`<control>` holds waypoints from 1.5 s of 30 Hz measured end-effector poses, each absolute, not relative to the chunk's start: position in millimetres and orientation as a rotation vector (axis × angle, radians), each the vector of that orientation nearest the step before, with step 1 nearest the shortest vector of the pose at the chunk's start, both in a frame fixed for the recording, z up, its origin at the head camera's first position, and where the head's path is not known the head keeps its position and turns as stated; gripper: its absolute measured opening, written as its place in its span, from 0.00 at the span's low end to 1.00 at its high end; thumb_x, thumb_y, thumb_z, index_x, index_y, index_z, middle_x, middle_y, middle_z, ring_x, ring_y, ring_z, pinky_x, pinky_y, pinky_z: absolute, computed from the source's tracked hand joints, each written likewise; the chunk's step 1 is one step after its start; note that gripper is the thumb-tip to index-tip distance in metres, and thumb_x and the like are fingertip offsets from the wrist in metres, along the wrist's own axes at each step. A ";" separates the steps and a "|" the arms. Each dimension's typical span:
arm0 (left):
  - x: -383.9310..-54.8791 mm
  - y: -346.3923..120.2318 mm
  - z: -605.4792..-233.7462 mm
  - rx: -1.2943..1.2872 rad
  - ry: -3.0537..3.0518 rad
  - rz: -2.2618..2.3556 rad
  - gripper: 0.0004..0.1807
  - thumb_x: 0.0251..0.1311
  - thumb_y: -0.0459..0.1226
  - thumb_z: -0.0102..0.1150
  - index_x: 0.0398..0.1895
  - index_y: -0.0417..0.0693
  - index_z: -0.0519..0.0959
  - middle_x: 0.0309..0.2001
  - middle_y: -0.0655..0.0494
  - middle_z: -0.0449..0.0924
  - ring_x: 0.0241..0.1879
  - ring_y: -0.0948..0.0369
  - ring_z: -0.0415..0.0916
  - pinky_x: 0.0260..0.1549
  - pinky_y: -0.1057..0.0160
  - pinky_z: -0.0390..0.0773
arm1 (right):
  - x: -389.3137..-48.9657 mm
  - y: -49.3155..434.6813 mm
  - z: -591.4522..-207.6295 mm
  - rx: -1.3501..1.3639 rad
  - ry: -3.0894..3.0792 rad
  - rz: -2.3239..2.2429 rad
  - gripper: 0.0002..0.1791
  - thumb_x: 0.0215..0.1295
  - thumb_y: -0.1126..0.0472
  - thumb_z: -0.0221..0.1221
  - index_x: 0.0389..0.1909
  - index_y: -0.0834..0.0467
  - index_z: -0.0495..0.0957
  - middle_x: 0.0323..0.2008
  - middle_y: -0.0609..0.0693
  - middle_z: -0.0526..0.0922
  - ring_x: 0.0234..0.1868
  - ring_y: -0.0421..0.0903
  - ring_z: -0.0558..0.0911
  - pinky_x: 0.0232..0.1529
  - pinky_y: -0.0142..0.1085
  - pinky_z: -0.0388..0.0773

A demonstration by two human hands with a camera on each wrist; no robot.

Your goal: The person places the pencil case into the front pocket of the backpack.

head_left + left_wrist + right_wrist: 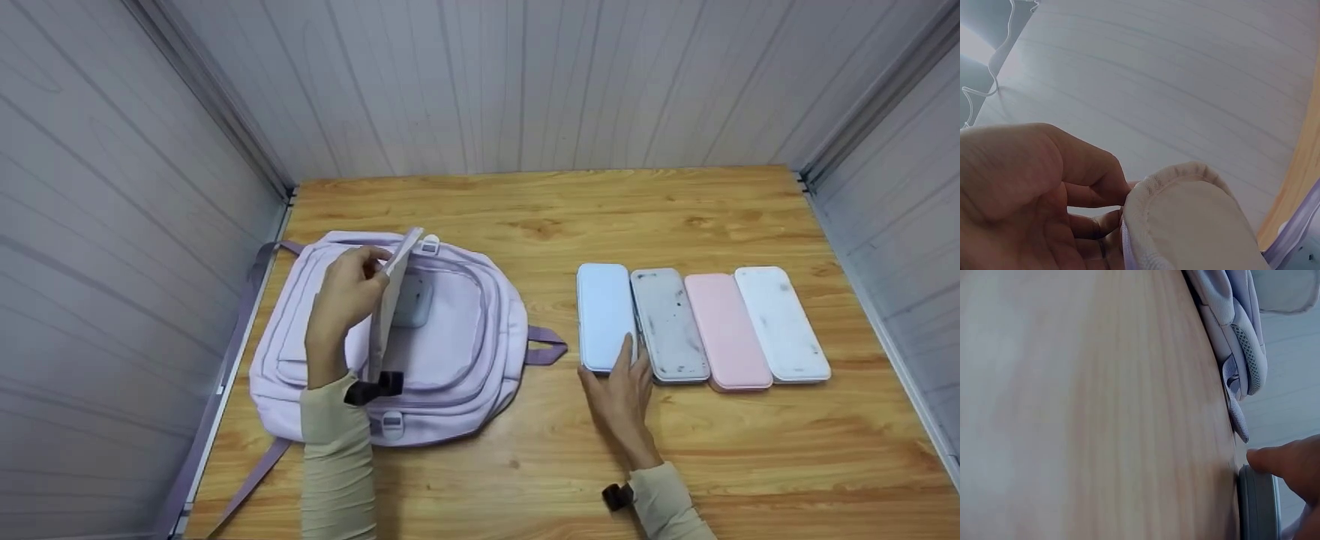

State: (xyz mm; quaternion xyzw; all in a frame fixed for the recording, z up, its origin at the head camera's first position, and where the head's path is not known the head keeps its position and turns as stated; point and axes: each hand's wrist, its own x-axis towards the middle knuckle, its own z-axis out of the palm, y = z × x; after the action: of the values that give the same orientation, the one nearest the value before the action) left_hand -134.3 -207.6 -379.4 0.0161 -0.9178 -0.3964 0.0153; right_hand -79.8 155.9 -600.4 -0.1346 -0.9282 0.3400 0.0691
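A lilac backpack (502, 330) lies on the table at the left, its front compartment unzipped. My left hand (346, 292) pinches the edge of the raised flap (390, 300); the left wrist view shows its pale lining (1196, 225) beside the fingers. Inside the compartment sits a grey-blue case (412, 301), partly hidden by the flap. My right hand (621, 390) grips the near end of a light blue pencil case (604, 311), thumb on its left side and fingers on its right. That case lies flat, leftmost in a row.
Right of the blue case lie a stained grey case (670, 322), a pink case (727, 330) and a white case (781, 322), side by side. The backpack's top loop (547, 346) points toward them. Pale panels (480, 82) wall the wooden table (540, 217).
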 end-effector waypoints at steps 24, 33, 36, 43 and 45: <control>-135.5 -208.3 -378.6 0.040 -2.867 -1.223 0.19 0.56 0.28 0.46 0.50 0.35 0.78 0.35 0.48 0.74 0.32 0.57 0.69 0.28 0.64 0.70 | -74.5 174.4 -587.6 -0.144 -2.440 1.121 0.49 0.44 0.56 0.73 0.65 0.72 0.62 0.64 0.72 0.61 0.65 0.67 0.61 0.64 0.57 0.57; -136.8 -209.3 -379.2 0.040 -2.876 -1.207 0.19 0.55 0.28 0.46 0.50 0.34 0.78 0.34 0.47 0.74 0.32 0.56 0.69 0.28 0.64 0.70 | -75.0 178.6 -572.6 0.010 -2.386 1.212 0.49 0.43 0.61 0.74 0.67 0.71 0.61 0.65 0.72 0.59 0.67 0.67 0.58 0.63 0.61 0.55; -137.1 -209.7 -379.4 0.046 -2.879 -1.209 0.19 0.56 0.28 0.46 0.50 0.34 0.78 0.35 0.46 0.75 0.33 0.56 0.70 0.29 0.64 0.70 | -74.8 178.6 -566.9 0.064 -2.391 1.226 0.50 0.43 0.61 0.74 0.67 0.69 0.61 0.65 0.72 0.58 0.68 0.67 0.57 0.64 0.61 0.55; -136.7 -209.0 -379.2 0.035 -2.867 -1.210 0.19 0.55 0.27 0.46 0.49 0.34 0.78 0.34 0.46 0.74 0.33 0.56 0.70 0.29 0.63 0.70 | -77.8 176.3 -558.2 0.209 -2.401 1.203 0.50 0.41 0.61 0.75 0.67 0.68 0.63 0.65 0.69 0.61 0.67 0.68 0.59 0.64 0.60 0.56; -136.6 -209.2 -379.5 0.033 -2.863 -1.206 0.19 0.55 0.27 0.46 0.49 0.34 0.78 0.34 0.46 0.74 0.33 0.56 0.70 0.30 0.63 0.70 | -78.4 174.7 -555.2 0.239 -2.411 1.228 0.50 0.41 0.61 0.75 0.67 0.67 0.63 0.66 0.68 0.61 0.67 0.67 0.59 0.64 0.58 0.57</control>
State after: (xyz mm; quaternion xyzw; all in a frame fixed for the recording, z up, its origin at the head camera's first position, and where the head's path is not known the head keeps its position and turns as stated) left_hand -136.6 -209.2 -379.5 0.0106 -0.9214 -0.3880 0.0172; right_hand -78.4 174.7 -555.2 0.0859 -0.8675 0.4421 0.2112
